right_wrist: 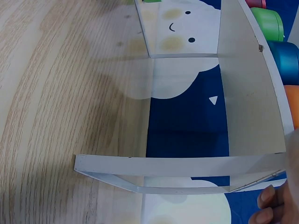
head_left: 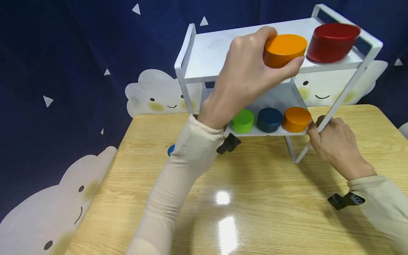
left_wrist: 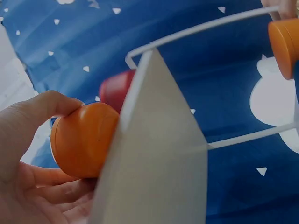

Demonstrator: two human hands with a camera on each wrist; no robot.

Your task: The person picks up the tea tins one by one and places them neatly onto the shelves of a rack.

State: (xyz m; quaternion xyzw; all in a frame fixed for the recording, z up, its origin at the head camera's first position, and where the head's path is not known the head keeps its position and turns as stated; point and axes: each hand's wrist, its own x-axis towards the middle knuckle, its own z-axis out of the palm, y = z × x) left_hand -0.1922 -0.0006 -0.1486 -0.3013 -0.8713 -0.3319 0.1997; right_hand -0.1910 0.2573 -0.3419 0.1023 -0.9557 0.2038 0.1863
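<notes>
My left hand (head_left: 247, 67) grips an orange oval tin (head_left: 283, 51) between thumb and fingers, at the top shelf's front edge. In the left wrist view, the same tin (left_wrist: 84, 140) sits beside the pale shelf board (left_wrist: 159, 140). To its right, a dark red oval tin (head_left: 333, 42) stands on the top shelf. My right hand (head_left: 338, 141) holds the right side of the white two-tier rack (head_left: 248, 35) at the lower shelf's corner, thumb in front of the post. In the right wrist view its fingers (right_wrist: 267, 205) show beside the rack's frame.
On the lower shelf stand a green tin (head_left: 243, 121), a dark blue tin (head_left: 269, 119) and another orange tin (head_left: 296, 119). A blue thing (head_left: 171, 150), partly hidden by my left sleeve, lies on the wooden table (head_left: 261, 198). A dark blue curtain (head_left: 63, 71) hangs behind.
</notes>
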